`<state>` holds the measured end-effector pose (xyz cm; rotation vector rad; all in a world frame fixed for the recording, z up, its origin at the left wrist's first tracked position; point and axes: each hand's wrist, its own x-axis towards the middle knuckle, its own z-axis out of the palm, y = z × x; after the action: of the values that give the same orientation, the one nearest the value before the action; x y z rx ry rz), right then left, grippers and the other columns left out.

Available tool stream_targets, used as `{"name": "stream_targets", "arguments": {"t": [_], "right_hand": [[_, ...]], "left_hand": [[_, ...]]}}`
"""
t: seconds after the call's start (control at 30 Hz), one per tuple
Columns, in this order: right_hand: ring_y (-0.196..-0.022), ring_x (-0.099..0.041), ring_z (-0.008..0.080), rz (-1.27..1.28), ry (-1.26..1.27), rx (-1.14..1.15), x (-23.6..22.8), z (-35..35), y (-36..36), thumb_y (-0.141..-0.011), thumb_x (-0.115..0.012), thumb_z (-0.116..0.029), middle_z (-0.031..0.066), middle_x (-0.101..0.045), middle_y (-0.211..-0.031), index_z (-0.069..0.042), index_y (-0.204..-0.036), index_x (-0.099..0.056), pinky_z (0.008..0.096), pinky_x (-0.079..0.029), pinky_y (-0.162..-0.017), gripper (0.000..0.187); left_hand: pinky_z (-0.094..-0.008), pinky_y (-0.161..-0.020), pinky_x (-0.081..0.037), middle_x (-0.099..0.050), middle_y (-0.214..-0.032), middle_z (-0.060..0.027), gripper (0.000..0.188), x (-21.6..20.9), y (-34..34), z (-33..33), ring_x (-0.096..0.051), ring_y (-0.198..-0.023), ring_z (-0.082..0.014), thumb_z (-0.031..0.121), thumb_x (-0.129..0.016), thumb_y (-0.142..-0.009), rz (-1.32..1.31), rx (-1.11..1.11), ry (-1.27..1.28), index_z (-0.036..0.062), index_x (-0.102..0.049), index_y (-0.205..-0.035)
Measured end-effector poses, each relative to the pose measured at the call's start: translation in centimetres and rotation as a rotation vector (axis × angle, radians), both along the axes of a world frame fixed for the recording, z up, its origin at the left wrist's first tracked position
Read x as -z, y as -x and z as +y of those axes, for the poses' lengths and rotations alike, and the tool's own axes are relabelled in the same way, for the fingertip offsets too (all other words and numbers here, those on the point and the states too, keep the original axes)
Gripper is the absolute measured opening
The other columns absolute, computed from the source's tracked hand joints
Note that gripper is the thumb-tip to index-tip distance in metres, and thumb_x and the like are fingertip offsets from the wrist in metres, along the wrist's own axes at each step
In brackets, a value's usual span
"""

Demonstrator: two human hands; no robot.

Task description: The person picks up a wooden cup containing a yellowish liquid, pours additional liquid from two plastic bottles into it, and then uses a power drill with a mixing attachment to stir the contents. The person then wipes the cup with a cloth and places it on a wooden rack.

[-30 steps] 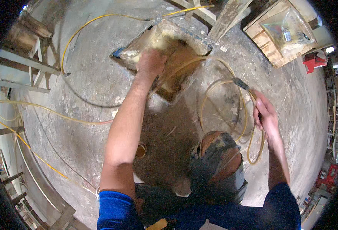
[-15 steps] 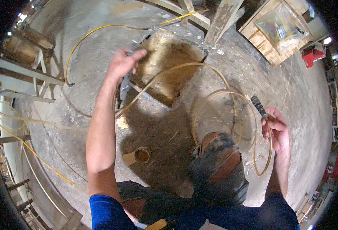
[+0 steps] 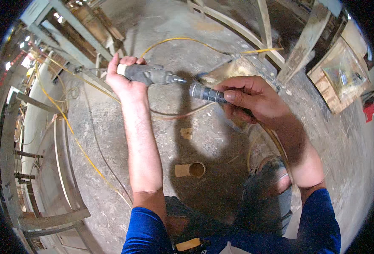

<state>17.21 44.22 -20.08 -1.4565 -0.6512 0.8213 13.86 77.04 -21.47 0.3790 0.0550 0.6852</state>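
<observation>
My left hand (image 3: 127,82) is wrapped around a grey air die grinder (image 3: 146,74), held up over the floor. A thin shaft (image 3: 91,69) sticks out of the tool on the left, and a metal air fitting (image 3: 177,79) points right. My right hand (image 3: 252,99) grips a dark hose coupler (image 3: 206,93), its thumb and fingers closed on the back part. The coupler's front end faces the fitting, with a small gap between them. An amber air hose (image 3: 276,139) runs from the coupler under my right wrist.
A dusty, tan-coated slab (image 3: 233,67) lies on the floor behind my right hand. A small cup with a flat tab (image 3: 191,170) is in front of my knees. Wooden frames (image 3: 53,218) stand at left. A yellow hose (image 3: 174,39) crosses the floor; a wooden box (image 3: 339,76) sits far right.
My left hand has come away from the slab and now holds the grinder. My right hand has brought the coupler left, close to the grinder's fitting. The view has shifted too.
</observation>
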Motion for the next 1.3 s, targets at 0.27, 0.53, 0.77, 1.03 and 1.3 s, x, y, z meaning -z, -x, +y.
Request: {"name": "stream_targets", "arguments": {"t": [0.27,0.53,0.77,1.03,1.3], "right_hand": [[-0.062,-0.062,0.017,-0.492,-0.067,0.14,1.3,3.7,1.8,-0.101,-0.059,-0.021,0.0083,-0.071,-0.081,-0.004,-0.121,-0.065,0.0323,-0.049,-0.055,0.027],[-0.091,-0.068,0.0417,-1.251,0.102,0.189,0.6,7.2,2.1,-0.098,-0.058,-0.043,0.0185,-0.069,-0.101,-0.014,-0.123,-0.06,0.0505,-0.054,-0.073,0.039],[-0.08,-0.069,0.0381,-0.974,0.013,0.202,-0.4,9.4,5.9,-0.096,-0.065,-0.028,0.0206,-0.068,-0.084,-0.008,-0.112,-0.063,0.0428,-0.053,-0.068,0.026],[-0.083,-0.062,0.019,-0.467,-0.062,0.061,-0.2,8.1,7.9,-0.099,-0.062,-0.028,0.0126,-0.064,-0.088,-0.002,-0.11,-0.059,0.0354,-0.05,-0.077,0.028],[-0.093,-0.071,0.0332,-0.937,0.098,0.216,-3.3,4.6,1.4,-0.094,-0.067,-0.046,0.0265,-0.069,-0.102,-0.001,-0.128,-0.059,0.042,-0.053,-0.079,0.057]], "left_hand": [[-0.0387,-0.063,-0.044,-0.05,-0.066,0.0005,0.015,-1.8,2.9,-0.7,-0.051,-0.058,-0.0177,0.017,-0.06,-0.093,-0.067,-0.106,-0.047,0.0125,-0.048,-0.085],[-0.039,-0.064,-0.044,-0.048,-0.065,0.0012,0.019,-3.1,3.8,-1.7,-0.05,-0.056,-0.0171,0.022,-0.059,-0.096,-0.159,-0.116,-0.117,0.0137,-0.048,-0.082],[-0.0341,-0.068,-0.038,-0.041,-0.065,0.003,0.015,-6.2,7.5,-1.1,-0.044,-0.059,-0.0124,0.019,-0.059,-0.096,-0.423,0.003,-0.36,0.0099,-0.057,-0.085],[-0.0305,-0.065,-0.034,-0.042,-0.071,0.0041,0.013,-5.1,7.5,-2.8,-0.042,-0.059,-0.0088,0.018,-0.054,-0.099,-0.532,0.195,-0.444,0.0071,-0.057,-0.093],[-0.0291,-0.062,-0.042,-0.052,-0.073,-0.0014,0.031,-4.3,3.3,-6.6,-0.051,-0.067,-0.0145,0.038,-0.051,-0.098,0.158,-0.409,-0.431,0.0104,-0.052,-0.084]]}}
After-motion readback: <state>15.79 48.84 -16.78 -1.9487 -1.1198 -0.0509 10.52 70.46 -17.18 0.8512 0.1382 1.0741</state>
